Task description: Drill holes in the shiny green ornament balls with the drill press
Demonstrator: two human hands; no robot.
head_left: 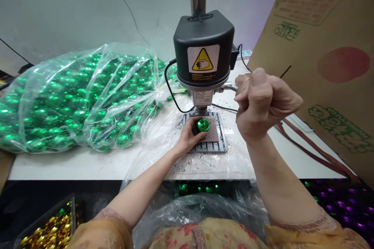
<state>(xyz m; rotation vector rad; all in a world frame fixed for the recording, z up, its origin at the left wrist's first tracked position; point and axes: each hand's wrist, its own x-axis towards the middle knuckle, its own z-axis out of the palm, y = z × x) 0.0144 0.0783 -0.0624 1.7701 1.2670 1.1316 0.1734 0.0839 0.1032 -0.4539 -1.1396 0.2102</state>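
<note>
My left hand point(188, 136) is closed round the side of a shiny green faceted ball point(203, 124), thumb in front. The ball rests on a brownish pad point(214, 134) on the slotted metal base point(209, 148) of a small bench drill press. Right above it is the press's chuck point(202, 110), under the black motor housing point(204, 50) with its yellow warning label. My right hand point(260, 103) is raised on the right, its fingers wrapped round the feed lever point(230, 86). Most of the lever is hidden by the fist; a thin dark rod point(285, 71) shows beyond it.
A big clear bag point(73, 97) of green balls lies on the left of the white table point(67, 167). A printed cardboard box point(327, 58) stands right, near brown straps point(318, 151). Below are gold balls point(51, 225) in a bin and purple balls point(341, 204). Dark shavings surround the base.
</note>
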